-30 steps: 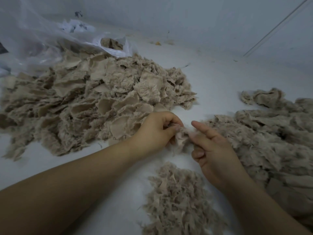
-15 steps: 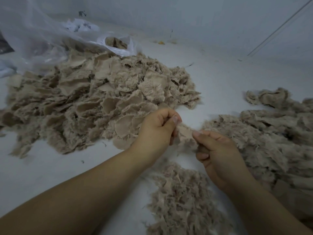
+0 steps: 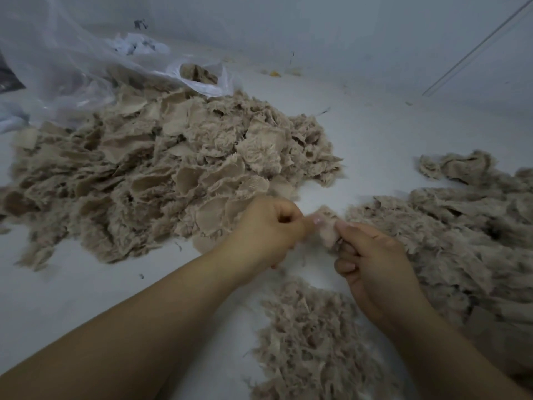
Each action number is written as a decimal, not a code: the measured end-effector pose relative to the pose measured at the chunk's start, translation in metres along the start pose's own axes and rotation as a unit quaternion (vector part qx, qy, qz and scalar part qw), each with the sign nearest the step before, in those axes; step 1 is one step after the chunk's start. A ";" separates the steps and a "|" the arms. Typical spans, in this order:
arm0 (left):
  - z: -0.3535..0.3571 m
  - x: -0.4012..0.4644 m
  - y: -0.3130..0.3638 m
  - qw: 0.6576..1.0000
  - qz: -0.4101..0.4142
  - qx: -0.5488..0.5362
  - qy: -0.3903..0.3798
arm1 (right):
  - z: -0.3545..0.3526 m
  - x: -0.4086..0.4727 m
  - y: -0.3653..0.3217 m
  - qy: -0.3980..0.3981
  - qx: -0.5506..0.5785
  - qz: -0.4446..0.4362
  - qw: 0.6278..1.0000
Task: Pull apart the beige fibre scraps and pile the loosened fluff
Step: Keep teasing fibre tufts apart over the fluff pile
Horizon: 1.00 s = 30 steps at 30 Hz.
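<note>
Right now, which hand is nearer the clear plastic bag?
Left. The left hand is below and right of the plastic bag, across the scrap heap; the right hand is farther right.

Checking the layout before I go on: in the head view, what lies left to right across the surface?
Clear plastic bag → big scrap heap → left hand → pinched scrap → right hand → right-side heap.

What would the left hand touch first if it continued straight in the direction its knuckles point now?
The left hand points right, so first the scrap it pinches, then almost at once the right hand fingertips. Depth looks similar, though one view cannot confirm.
</note>
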<state>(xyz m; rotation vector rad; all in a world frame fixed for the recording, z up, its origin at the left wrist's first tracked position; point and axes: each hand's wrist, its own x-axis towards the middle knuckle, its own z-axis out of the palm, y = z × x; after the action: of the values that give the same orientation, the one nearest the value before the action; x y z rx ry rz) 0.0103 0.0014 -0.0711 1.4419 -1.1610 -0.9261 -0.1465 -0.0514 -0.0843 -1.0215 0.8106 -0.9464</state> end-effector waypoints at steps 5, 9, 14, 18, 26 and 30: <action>0.006 0.002 -0.001 0.997 -0.027 -0.070 -0.006 | 0.000 0.000 0.001 -0.013 -0.014 0.005 1.000; 0.010 0.005 -0.002 0.995 -0.025 -0.094 -0.023 | 0.000 0.001 0.004 -0.043 -0.097 -0.030 0.994; 0.002 0.007 -0.002 0.991 -0.018 -0.124 -0.034 | -0.001 0.001 0.004 -0.044 -0.118 -0.017 0.992; -0.006 0.009 -0.001 0.989 0.025 -0.143 0.032 | -0.002 0.004 0.001 0.026 0.009 0.027 0.999; -0.016 -0.006 0.012 0.960 -0.026 0.080 -0.265 | -0.001 0.002 0.004 0.042 -0.029 -0.002 0.999; 0.004 0.000 0.007 0.995 -0.054 -0.012 -0.087 | 0.002 -0.003 0.000 -0.034 -0.061 -0.023 0.997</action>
<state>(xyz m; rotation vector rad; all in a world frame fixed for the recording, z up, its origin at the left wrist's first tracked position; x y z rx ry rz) 0.0057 0.0005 -0.0654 1.4376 -1.2049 -1.1561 -0.1459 -0.0482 -0.0837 -1.1760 0.7992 -0.9050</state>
